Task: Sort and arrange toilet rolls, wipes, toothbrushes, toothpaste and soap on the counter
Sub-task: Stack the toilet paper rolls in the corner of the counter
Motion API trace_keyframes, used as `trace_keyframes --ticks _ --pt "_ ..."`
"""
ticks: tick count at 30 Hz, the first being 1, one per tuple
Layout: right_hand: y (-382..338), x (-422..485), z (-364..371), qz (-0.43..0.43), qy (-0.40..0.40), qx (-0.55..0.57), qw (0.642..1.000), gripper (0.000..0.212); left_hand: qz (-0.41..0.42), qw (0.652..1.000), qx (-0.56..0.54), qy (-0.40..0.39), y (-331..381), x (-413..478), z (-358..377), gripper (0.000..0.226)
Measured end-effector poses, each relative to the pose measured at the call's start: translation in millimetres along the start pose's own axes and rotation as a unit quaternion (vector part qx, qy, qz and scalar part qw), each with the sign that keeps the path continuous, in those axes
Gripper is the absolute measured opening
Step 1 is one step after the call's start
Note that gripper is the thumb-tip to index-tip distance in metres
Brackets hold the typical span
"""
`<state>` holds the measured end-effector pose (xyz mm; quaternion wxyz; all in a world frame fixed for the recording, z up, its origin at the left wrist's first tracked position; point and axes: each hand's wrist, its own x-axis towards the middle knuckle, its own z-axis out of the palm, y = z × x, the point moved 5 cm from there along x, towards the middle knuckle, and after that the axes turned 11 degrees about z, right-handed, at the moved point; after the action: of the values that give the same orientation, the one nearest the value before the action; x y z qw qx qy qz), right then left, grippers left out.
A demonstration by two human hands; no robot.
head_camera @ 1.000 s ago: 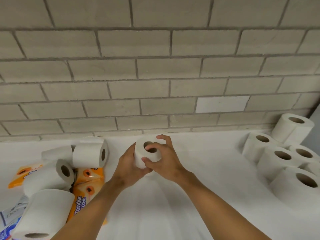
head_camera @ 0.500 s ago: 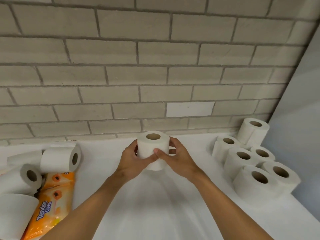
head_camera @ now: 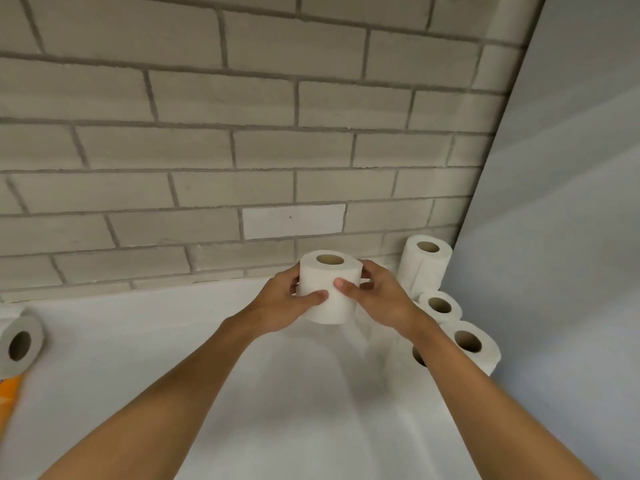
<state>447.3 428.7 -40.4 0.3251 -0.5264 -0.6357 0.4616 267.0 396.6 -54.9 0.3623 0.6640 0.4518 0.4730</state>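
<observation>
Counter (head_camera: 138,375) with left hand (head_camera: 280,304) and right hand (head_camera: 384,301) in grip round toilet roll (head_camera: 329,277), corner rolls (head_camera: 438,304) half-hidden

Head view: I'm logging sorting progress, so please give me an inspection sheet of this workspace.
Surface: white counter, no spills seen.
Job's things: toilet roll held upright, core hole up; corner rolls standing at the right; side-lying roll at the left edge; orange pack, mostly cropped.
Clutter: nothing seen.
Hands: left hand and right hand both grip the toilet roll's sides.
Cables: nothing seen.
Surroundings: brick wall behind; grey panel on the right.
</observation>
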Motion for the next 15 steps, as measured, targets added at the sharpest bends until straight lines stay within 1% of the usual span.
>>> trace_keyframes --ticks 4,8,12,14,15 --pt "5.8 15.9 -36.5 -0.026 0.020 -0.022 0.999 0.058 0.014 0.999 0.028 0.006 -0.6 31.4 30.1 0.060" --pt "17.7 32.7 -64.0 -0.027 0.056 -0.044 0.997 0.058 0.029 0.997 0.070 0.027 -1.8 62.1 57.1 0.067" --pt "29.5 47.6 -75.3 -0.020 0.079 -0.015 0.997 0.047 0.035 0.994 0.089 0.054 -6.7 84.1 76.4 0.067" --pt "34.3 54.1 -77.9 -0.013 0.109 -0.013 0.994 0.047 0.038 0.992 0.103 0.065 -9.4 92.8 84.8 0.066" --pt "36.2 56.0 -78.0 -0.010 0.123 -0.015 0.992 0.051 0.035 0.992 0.104 0.068 -11.4 95.9 87.6 0.066"
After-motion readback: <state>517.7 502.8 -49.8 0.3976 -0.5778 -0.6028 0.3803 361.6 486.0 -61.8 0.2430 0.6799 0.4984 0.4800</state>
